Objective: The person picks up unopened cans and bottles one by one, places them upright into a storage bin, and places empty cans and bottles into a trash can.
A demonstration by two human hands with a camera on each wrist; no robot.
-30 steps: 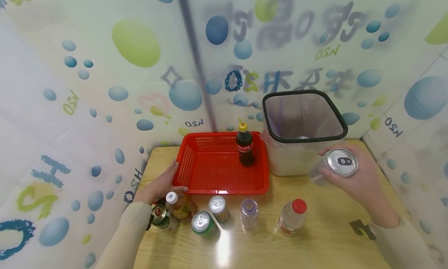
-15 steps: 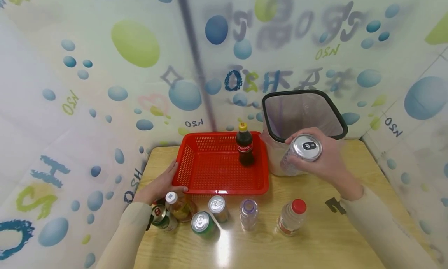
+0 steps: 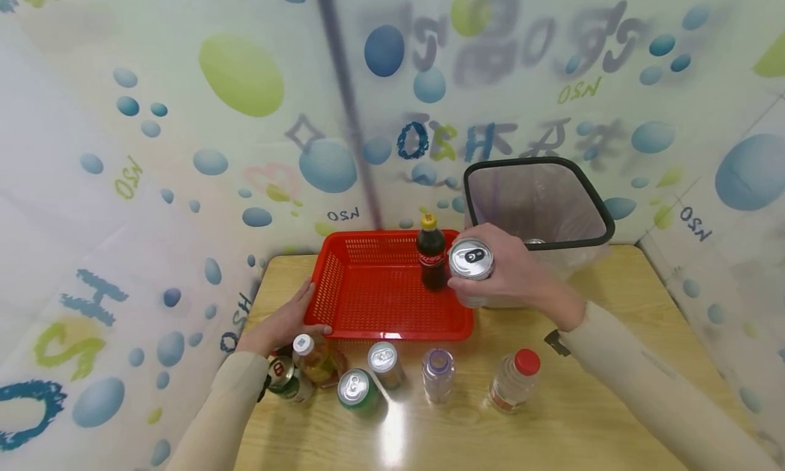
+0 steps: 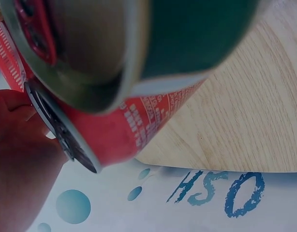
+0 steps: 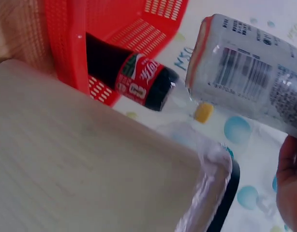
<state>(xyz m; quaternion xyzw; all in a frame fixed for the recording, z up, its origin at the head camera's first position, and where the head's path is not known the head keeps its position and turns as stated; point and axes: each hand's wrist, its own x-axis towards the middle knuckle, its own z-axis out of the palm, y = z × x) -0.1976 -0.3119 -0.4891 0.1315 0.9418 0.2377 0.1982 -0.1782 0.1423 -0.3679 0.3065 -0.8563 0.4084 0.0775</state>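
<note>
My right hand (image 3: 505, 263) grips a silver drink can (image 3: 471, 260) upright near the basket's right rim, its pull-tab top facing up. In the right wrist view the can (image 5: 240, 72) shows a barcode. My left hand (image 3: 285, 326) rests against the near left corner of the red plastic basket (image 3: 380, 335), its fingers along the left side and thumb by the front rim. A cola bottle (image 3: 432, 260) with a yellow cap stands inside the basket at the right. Close to my left hand, the left wrist view shows a red can (image 4: 114, 133) and a green can (image 4: 192, 38).
A lined bin (image 3: 570, 253) with a black rim stands right of the basket. In front are a juice bottle (image 3: 319, 365), a green can (image 3: 358, 391), a silver can (image 3: 386, 365), a purple-capped bottle (image 3: 438, 375) and a red-capped bottle (image 3: 514, 382). Printed walls enclose the wooden table (image 3: 429, 444).
My right hand has carried the silver can leftward, past the bin's front to the basket's right rim. My left hand has stayed at the basket's corner.
</note>
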